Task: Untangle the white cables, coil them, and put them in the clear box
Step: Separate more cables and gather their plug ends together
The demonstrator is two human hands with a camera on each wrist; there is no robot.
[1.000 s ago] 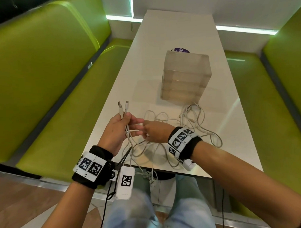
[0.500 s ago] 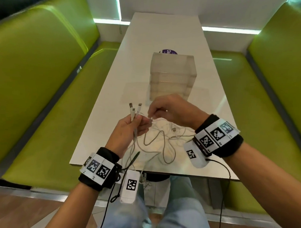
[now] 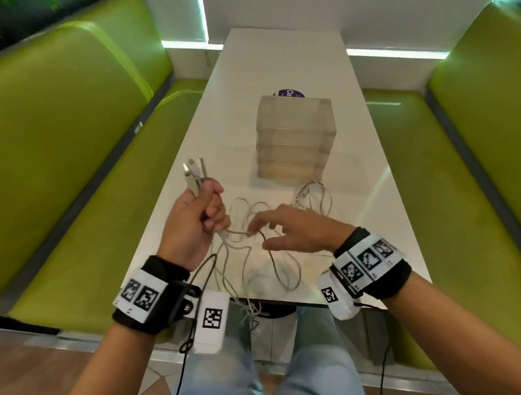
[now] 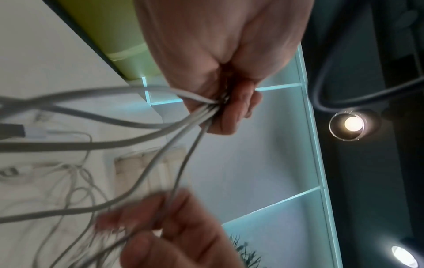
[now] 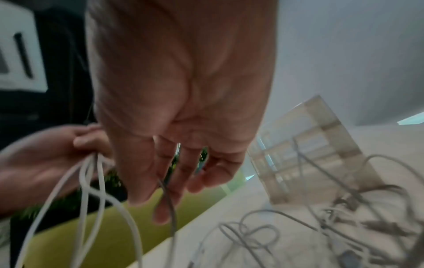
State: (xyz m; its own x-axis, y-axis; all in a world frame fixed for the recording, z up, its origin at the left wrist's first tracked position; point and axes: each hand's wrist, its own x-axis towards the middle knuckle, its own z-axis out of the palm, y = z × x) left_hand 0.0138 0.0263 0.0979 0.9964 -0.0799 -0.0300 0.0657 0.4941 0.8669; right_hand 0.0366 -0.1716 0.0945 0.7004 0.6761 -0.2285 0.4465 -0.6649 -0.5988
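Note:
Several white cables (image 3: 280,266) lie tangled on the white table (image 3: 281,65), some strands hanging over its near edge. My left hand (image 3: 211,213) grips a bundle of them in its fist, with the connector ends (image 3: 193,173) sticking up above it; the wrist view shows the strands (image 4: 160,127) fanning out of the fist (image 4: 229,112). My right hand (image 3: 258,235) reaches in from the right, fingers loosely extended. One thin strand (image 5: 168,204) runs between its fingers, blurred. The clear box (image 3: 295,136) stands upright beyond the hands, apart from both.
A second clump of cable (image 3: 312,196) lies just in front of the box. A purple round sticker (image 3: 291,93) shows behind it. Green padded benches (image 3: 77,161) run along both sides of the narrow table. My knees are under its near edge.
My right hand has dropped from beside the connector ends to a strand below the left fist. The left hand keeps its grip and has shifted slightly left.

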